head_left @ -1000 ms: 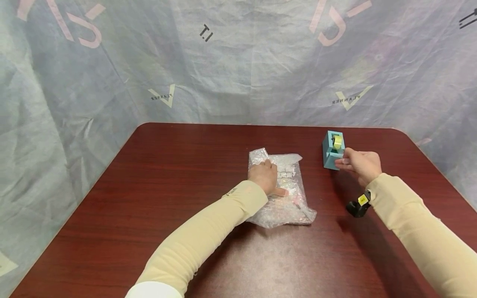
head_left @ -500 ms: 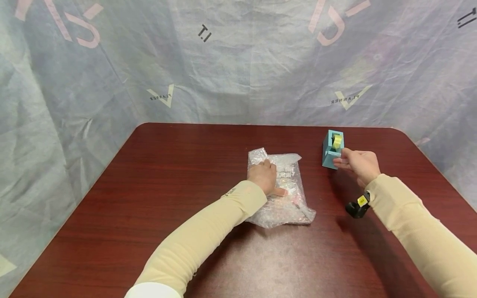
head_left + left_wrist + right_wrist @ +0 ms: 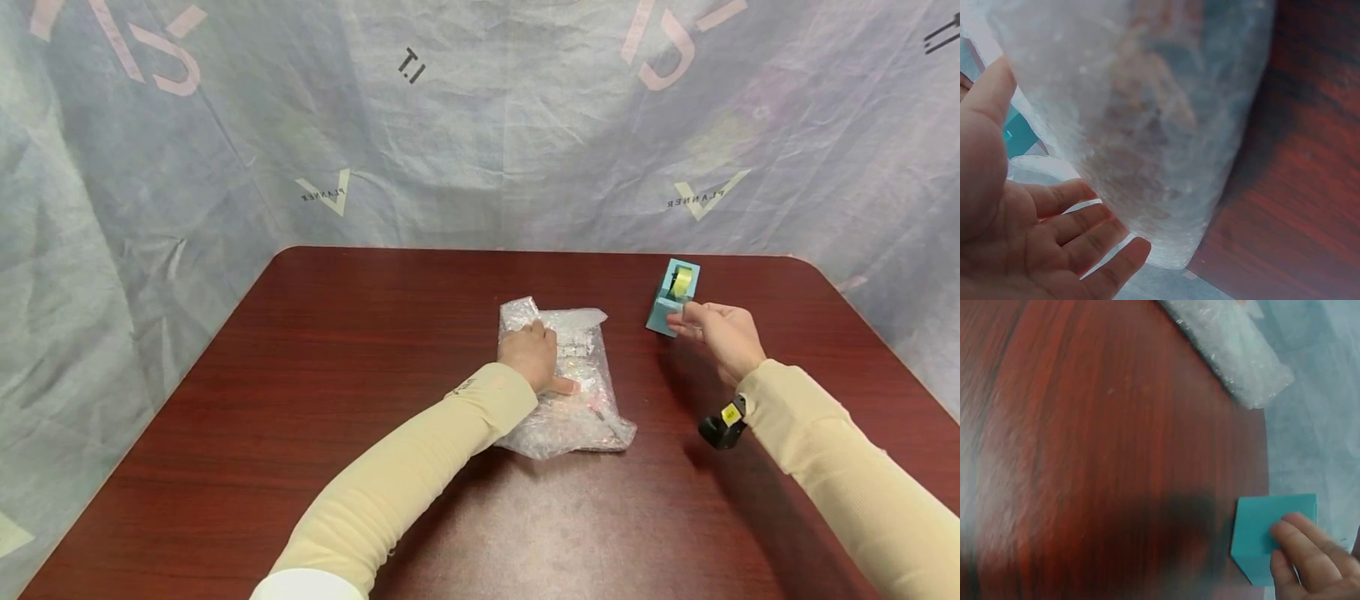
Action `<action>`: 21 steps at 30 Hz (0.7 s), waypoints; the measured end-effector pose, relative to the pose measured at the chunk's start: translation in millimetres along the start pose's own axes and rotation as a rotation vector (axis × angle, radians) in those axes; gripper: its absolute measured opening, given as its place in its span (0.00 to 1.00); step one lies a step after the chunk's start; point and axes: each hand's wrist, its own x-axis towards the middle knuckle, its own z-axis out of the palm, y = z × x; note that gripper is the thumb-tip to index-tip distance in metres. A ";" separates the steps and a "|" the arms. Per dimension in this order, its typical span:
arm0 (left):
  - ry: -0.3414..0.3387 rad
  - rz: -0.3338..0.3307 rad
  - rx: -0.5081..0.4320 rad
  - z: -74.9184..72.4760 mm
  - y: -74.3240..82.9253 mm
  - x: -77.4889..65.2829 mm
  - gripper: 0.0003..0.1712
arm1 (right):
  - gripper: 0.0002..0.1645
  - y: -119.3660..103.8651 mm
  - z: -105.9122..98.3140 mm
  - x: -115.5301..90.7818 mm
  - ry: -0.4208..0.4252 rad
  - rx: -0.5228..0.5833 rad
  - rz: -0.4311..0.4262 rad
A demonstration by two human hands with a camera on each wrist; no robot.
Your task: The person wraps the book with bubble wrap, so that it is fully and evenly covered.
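In the head view, my left hand (image 3: 529, 357) rests on a flat package in bubble wrap (image 3: 577, 417), thumb stretched across it. In the left wrist view, its fingers (image 3: 1094, 234) lie fairly straight along the wrap. A printed picture shows faintly through the plastic. To the right stands a light blue tape dispenser (image 3: 663, 312) with a roll of yellowish tape (image 3: 681, 283). At its front end, my right hand (image 3: 722, 335) pinches the tape's end between thumb and forefinger. In the right wrist view, the curled fingers (image 3: 1310, 550) overlap the dispenser's side; the tape end is hidden.
The dark red wooden table (image 3: 360, 358) runs back to a printed grey fabric curtain (image 3: 465, 125), which also hangs along both sides. A black wrist camera (image 3: 723, 425) hangs below my right sleeve, close over the table.
The tape dispenser has turned, its back end swinging right and its front slightly left. My right hand has shifted slightly left with it. The left hand and package have stayed put.
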 end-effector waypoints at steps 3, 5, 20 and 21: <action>0.001 0.002 -0.001 0.0 0.0 0.3 0.57 | 0.23 1.8 -1.0 -0.4 -0.021 -0.044 -0.039; -0.002 0.000 -0.001 0.1 0.0 0.6 0.57 | 0.23 1.8 -1.1 -0.9 -0.024 -0.065 -0.041; -0.012 -0.006 -0.004 0.1 0.8 0.9 0.57 | 0.22 -10.2 9.0 -10.4 0.135 0.313 0.074; -0.011 -0.006 -0.004 0.3 0.9 1.2 0.57 | 0.21 -11.1 9.1 -10.8 0.142 0.318 0.085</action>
